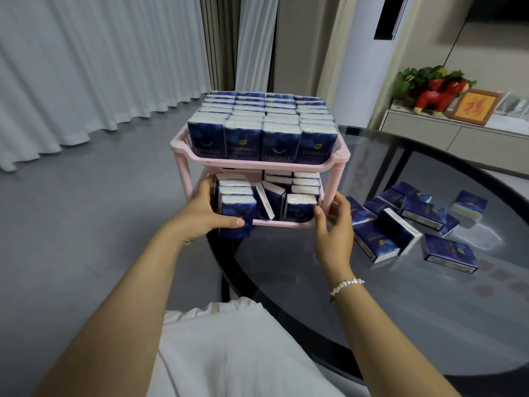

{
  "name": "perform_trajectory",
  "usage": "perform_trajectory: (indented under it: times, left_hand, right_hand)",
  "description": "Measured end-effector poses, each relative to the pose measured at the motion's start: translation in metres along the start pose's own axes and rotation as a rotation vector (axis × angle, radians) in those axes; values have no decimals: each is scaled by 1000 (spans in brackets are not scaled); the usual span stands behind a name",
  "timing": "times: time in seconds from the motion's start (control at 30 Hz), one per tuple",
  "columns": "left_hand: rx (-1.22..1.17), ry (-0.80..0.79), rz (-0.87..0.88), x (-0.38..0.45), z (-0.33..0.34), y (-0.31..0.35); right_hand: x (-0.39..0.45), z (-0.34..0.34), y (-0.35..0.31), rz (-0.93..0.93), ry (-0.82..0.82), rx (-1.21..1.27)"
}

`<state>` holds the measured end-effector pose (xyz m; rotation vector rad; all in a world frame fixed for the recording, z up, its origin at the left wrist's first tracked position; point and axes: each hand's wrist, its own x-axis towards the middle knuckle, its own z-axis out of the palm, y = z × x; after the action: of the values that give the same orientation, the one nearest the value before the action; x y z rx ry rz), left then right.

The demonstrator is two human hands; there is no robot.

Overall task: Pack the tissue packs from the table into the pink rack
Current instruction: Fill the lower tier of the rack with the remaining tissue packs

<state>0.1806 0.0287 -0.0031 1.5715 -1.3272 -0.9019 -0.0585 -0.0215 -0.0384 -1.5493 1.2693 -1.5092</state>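
Left hand [204, 209] grips a TWINKLE tissue pack [236, 216]; right hand [333, 222] fingers relaxed, holding nothing.

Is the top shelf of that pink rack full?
Full, as far as shows: the top shelf holds four rows of upright tissue packs with no gaps visible.

Rack [183, 151] pink plastic, smooth, slight sheen. Packs [438, 251] in glossy blue film wrap (white paper tissue at the ends). Counter [429, 325] dark glass, glossy, reflective. Curtain [86, 67] white cloth, matt. Floor [71, 224] grey, matt.
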Motion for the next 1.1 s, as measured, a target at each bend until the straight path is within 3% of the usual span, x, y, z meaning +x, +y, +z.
perform_trajectory:
  times: [0.2,0.27,0.33,0.43,0.53,0.7,0.9,1.1]
  left_hand:
    - [-19,84,-4,4,-2,-4]
    - [-29,84,-16,5,0,-5]
    - [-25,71,-30,5,2,-7]
    - [-46,56,-42,-3,3,-6]
    - [-123,45,-30,-18,4,-6]
    - [-204,62,-19,-34,5,2]
    - [-235,112,-71,-44,-2,0]
    - [-252,107,-99,-48,-7,-2]
  right_hand:
    - [-4,3,2,-46,68,-143]
    - [-8,6,-5,-170,179,-279]
    - [-9,12,-16,-408,195,-353]
    - [-4,26,-27,-636,-51,-359]
    - [6,44,-28,-621,-255,-382]
    - [24,66,-39,-668,-395,-591]
    - [48,95,-66,-580,-644,-847]
    - [66,126,-74,-284,-902,-955]
